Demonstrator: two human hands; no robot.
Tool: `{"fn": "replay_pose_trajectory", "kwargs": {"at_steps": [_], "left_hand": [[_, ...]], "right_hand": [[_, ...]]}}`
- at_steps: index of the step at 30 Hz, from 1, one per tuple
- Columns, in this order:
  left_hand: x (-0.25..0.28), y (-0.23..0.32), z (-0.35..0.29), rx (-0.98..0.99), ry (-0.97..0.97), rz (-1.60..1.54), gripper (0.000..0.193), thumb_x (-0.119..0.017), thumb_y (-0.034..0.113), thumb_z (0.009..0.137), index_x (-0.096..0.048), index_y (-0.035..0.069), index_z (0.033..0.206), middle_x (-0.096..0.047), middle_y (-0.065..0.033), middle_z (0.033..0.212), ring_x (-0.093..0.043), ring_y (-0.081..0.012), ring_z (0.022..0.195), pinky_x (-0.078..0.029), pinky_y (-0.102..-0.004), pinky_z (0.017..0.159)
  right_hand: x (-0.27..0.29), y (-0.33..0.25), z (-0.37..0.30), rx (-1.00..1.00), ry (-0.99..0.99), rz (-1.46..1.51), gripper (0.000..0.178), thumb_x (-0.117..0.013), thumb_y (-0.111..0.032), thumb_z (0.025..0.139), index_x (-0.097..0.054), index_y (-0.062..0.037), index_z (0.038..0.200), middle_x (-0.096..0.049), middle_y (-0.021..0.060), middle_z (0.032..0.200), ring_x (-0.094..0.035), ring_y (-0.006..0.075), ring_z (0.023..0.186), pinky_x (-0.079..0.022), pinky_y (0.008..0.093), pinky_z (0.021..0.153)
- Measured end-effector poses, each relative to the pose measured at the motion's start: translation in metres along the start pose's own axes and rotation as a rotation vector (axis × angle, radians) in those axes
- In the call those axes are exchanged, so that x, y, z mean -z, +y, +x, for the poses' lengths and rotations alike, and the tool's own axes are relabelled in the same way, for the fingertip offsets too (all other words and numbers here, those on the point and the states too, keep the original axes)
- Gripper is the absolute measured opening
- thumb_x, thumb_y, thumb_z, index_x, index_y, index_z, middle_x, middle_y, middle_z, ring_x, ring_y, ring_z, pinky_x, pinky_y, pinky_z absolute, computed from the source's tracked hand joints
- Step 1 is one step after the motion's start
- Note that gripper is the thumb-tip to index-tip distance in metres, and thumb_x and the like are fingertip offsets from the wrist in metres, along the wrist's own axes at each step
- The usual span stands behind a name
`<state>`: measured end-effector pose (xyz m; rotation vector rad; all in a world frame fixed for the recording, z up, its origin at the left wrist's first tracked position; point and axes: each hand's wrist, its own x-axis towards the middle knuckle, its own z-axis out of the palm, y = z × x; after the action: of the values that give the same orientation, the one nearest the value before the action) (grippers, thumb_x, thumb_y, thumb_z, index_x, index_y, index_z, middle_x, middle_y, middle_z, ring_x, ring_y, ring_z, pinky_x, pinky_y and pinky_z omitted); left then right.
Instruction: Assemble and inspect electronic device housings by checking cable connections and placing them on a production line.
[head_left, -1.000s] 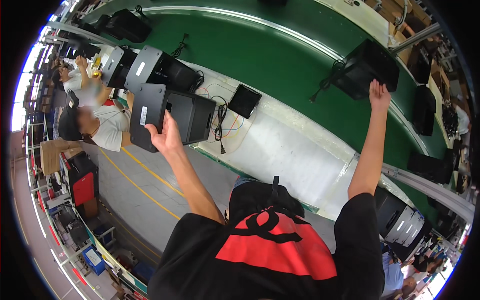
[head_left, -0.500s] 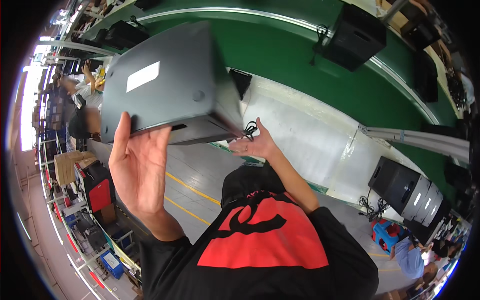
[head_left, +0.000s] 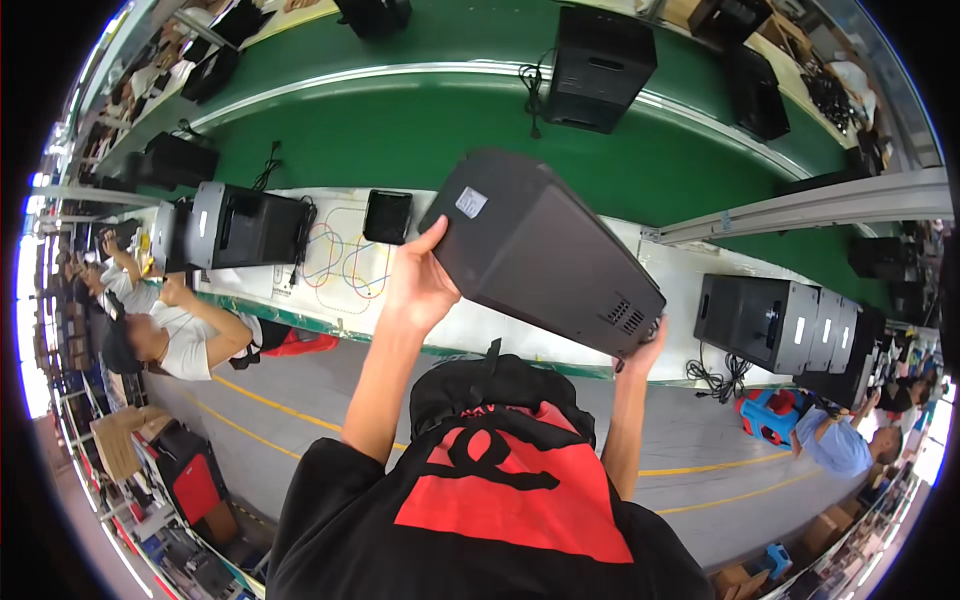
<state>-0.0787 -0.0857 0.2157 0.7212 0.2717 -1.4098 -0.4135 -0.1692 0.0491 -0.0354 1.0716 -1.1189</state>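
Both my hands hold up a dark grey, box-shaped appliance (head_left: 545, 255), tilted with its left end farther away. A small white label shows near its left end and a slotted vent near its right end. My left hand (head_left: 425, 285) grips the left end, thumb on the surface and fingers partly hidden beneath. At the right lower corner, by the vent, my right hand (head_left: 642, 345) supports it; those fingers are mostly hidden behind the casing. Something short and dark, perhaps a cord end, hangs by that corner. Below it is a white worktable (head_left: 675, 270).
A black open tray (head_left: 387, 217) lies on the table near coloured looped lines. Similar appliances stand left (head_left: 255, 228) and right (head_left: 745, 320), with coiled cords (head_left: 715, 378). Beyond runs a green conveyor (head_left: 350, 125) carrying another appliance (head_left: 600, 70). Co-workers (head_left: 175, 330) sit at the sides.
The appliance has turned and shifted right, from its footed underside to a vented face. My left hand now grips its end, and my right hand has moved right to its lower corner.
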Motion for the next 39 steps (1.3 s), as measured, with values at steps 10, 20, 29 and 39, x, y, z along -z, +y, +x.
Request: {"fn": "replay_pose_trajectory", "kwargs": {"at_steps": [10, 20, 29, 39], "left_hand": [[0.291, -0.056, 0.142, 0.162, 0.116, -0.635, 0.018, -0.054, 0.022, 0.088, -0.061, 0.006, 0.093, -0.067, -0.0039, 0.082, -0.064, -0.0149, 0.07, -0.053, -0.0262, 0.056], [0.385, -0.017, 0.099, 0.009, -0.014, -0.501, 0.019, -0.048, 0.021, 0.091, -0.062, 0.009, 0.095, -0.068, -0.001, 0.087, -0.066, -0.0117, 0.075, -0.053, -0.0219, 0.054], [0.332, 0.018, 0.073, 0.177, 0.511, 0.05, 0.027, -0.045, 0.025, 0.095, -0.057, 0.004, 0.106, -0.067, -0.0094, 0.098, -0.067, -0.025, 0.083, -0.056, -0.0345, 0.072], [0.224, 0.098, 0.046, -0.591, 0.342, 1.021, 0.028, -0.049, 0.025, 0.096, -0.061, 0.004, 0.11, -0.064, -0.0063, 0.09, -0.061, -0.014, 0.081, -0.049, -0.029, 0.072]], "right_hand": [[-0.01, 0.04, 0.06, 0.08, 0.123, -0.378, 0.015, -0.058, -0.032, 0.083, -0.052, -0.0192, 0.078, -0.048, -0.0078, 0.064, -0.042, 0.0046, 0.052, -0.031, 0.0213, 0.045], [-0.147, 0.094, 0.02, 0.61, -0.403, -1.3, 0.045, -0.043, -0.04, 0.097, -0.055, 0.0025, 0.097, -0.064, 0.016, 0.093, -0.06, 0.0304, 0.087, -0.045, 0.038, 0.082], [-0.183, 0.146, 0.097, 0.47, -0.268, -1.826, 0.043, -0.057, -0.036, 0.092, -0.045, 0.0044, 0.102, -0.065, 0.0228, 0.078, -0.067, 0.0349, 0.069, -0.053, 0.0423, 0.059], [-0.212, 0.065, 0.058, -0.449, -0.665, -0.506, 0.027, -0.049, -0.027, 0.091, -0.047, -0.0007, 0.087, -0.045, 0.0077, 0.054, -0.053, 0.0261, 0.064, -0.043, 0.0333, 0.066]]}}
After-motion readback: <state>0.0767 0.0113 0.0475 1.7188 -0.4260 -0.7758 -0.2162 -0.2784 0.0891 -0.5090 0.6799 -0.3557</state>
